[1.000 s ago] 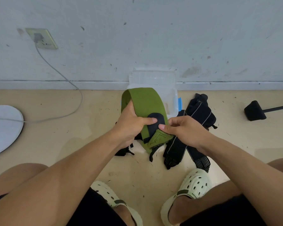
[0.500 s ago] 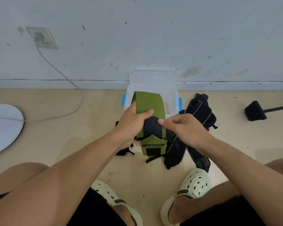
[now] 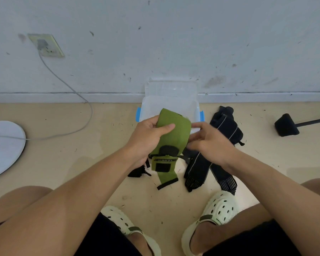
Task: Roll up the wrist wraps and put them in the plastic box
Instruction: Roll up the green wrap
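Green wrist wrap (image 3: 174,133) — left hand (image 3: 148,137) grips it.

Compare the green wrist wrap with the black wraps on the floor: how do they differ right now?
The green wrist wrap is held up in front of the plastic box, gripped by the left hand with the right hand at its edge; the black wraps lie untouched on the floor. The green one is plain olive with a black patch; the black ones carry thin pale lines. None is rolled or boxed yet.
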The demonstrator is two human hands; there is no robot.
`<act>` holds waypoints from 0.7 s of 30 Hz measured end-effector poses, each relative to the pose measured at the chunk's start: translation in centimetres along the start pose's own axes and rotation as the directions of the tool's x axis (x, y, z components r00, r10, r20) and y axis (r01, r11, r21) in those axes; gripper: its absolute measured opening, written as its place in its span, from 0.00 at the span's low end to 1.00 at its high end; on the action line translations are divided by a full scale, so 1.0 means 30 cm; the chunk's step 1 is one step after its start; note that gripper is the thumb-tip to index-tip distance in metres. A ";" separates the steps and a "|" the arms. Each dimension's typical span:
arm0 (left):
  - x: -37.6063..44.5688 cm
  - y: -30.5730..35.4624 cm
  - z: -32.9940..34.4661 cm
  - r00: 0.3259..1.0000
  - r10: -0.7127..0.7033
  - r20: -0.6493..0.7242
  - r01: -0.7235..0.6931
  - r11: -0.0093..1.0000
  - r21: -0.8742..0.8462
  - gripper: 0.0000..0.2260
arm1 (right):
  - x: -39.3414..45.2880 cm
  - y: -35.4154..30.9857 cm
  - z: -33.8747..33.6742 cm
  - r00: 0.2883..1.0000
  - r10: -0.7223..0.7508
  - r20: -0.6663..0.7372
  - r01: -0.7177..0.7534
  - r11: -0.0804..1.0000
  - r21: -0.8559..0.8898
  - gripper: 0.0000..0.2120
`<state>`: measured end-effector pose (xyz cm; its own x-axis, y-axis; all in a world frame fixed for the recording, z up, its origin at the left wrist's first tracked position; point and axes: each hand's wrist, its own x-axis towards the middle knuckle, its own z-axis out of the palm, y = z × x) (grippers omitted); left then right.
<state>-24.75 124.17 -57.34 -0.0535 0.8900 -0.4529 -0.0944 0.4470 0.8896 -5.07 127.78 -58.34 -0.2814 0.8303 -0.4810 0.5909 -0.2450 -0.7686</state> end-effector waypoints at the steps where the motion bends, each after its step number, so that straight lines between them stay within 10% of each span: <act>1: -0.002 0.000 0.001 1.000 0.004 -0.003 -0.004 0.999 0.042 0.11 | 0.007 0.001 -0.019 0.995 -0.013 -0.101 0.014 1.000 0.009 0.24; 4: -0.015 0.008 0.005 0.999 0.023 0.026 -0.027 0.983 0.179 0.09 | 0.007 -0.020 -0.054 0.976 -0.105 -0.190 0.105 0.994 -0.009 0.25; 11: -0.072 0.065 -0.012 0.974 0.054 0.220 -0.125 0.938 0.323 0.11 | -0.056 -0.063 -0.041 0.978 -0.056 0.201 0.057 0.998 0.004 0.19; 21: -0.084 0.038 -0.080 0.966 0.059 -0.250 0.059 0.897 0.438 0.08 | -0.059 -0.025 -0.186 0.976 0.055 0.210 -0.011 0.978 -0.206 0.26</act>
<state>-27.10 122.21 -55.33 -0.3061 0.8637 -0.4004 0.3478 0.4930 0.7975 -0.81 129.27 -54.56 -0.4007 0.6923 -0.6002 0.7371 -0.1455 -0.6600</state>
